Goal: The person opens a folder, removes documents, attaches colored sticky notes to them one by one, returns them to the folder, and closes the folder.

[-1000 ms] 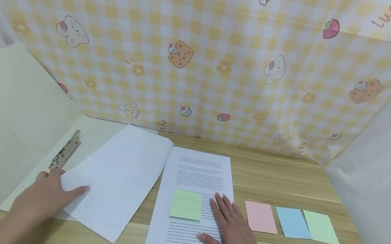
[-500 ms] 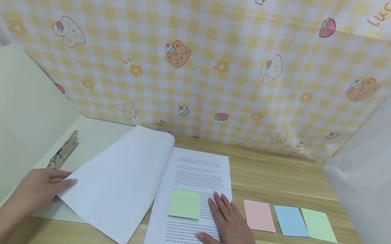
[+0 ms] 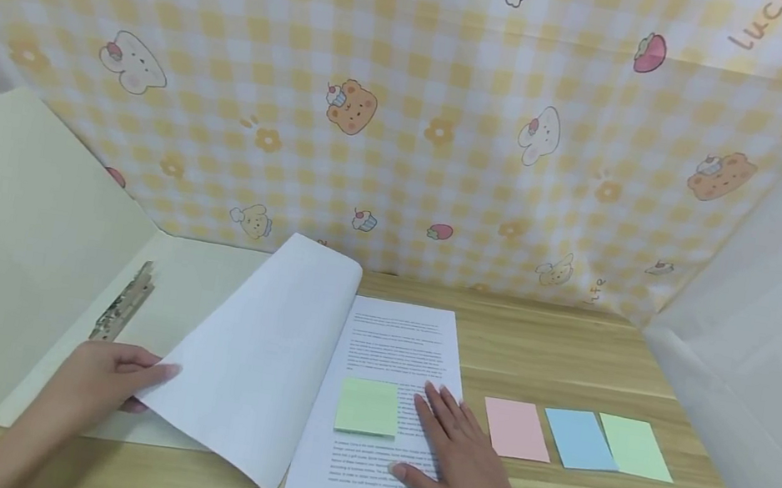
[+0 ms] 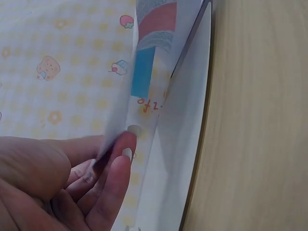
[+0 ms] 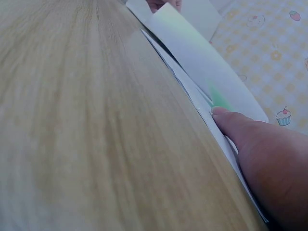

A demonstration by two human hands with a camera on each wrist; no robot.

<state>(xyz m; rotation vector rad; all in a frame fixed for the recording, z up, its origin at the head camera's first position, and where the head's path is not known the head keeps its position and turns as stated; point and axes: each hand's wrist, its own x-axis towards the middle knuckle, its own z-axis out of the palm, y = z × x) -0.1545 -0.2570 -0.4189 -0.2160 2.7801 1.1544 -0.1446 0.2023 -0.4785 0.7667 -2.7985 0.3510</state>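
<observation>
My left hand (image 3: 101,382) pinches the near left corner of a white paper sheet (image 3: 262,347) between thumb and fingers. The sheet is raised and curls over at its right side. On its printed face, the left wrist view shows a blue sticky note (image 4: 143,72) and a pink patch (image 4: 159,23). Beneath it lies an open pale folder (image 3: 11,246) with a metal clip (image 3: 124,301) along the spine. My right hand (image 3: 466,475) rests with straight fingers on a printed page (image 3: 400,334). Left of those fingers, a green sticky note (image 3: 368,406) is on the page.
To the right on the wooden table (image 3: 543,343) lie pink (image 3: 517,429), blue (image 3: 582,440) and green sticky notes (image 3: 637,448) in a row. A yellow checked cloth (image 3: 419,54) hangs behind. The folder's cover stands raised at the left.
My left hand has gone from lying at the sheet's edge to pinching its corner. The sheet has lifted and swung rightward, baring more of the folder. The right hand keeps its place.
</observation>
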